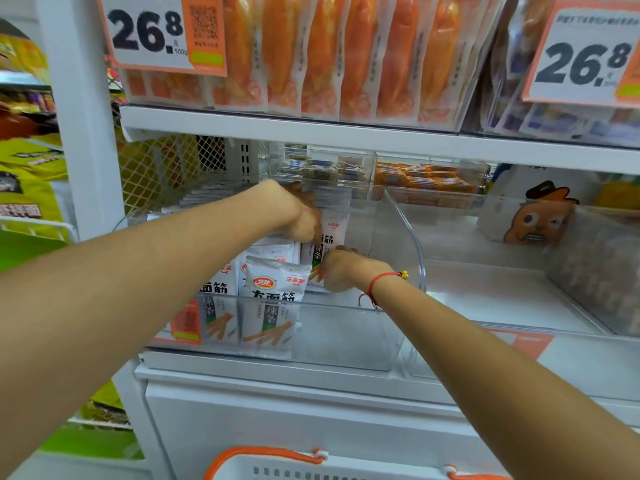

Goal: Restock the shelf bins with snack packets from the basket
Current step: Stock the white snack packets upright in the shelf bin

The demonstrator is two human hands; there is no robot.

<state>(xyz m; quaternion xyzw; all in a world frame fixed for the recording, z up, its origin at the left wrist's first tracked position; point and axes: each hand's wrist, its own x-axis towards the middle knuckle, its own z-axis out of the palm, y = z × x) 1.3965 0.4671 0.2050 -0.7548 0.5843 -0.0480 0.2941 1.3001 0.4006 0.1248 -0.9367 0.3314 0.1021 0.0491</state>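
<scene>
Both hands (304, 223) (337, 271) pinch one white packet (332, 233) inside the clear bin (346, 334). Best stand it upright behind the front row.

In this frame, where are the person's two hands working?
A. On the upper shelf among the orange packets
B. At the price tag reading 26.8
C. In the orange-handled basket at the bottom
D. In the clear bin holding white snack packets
D: the left hand and right hand both hold an upright white snack packet inside the clear bin, well above the basket.
</scene>
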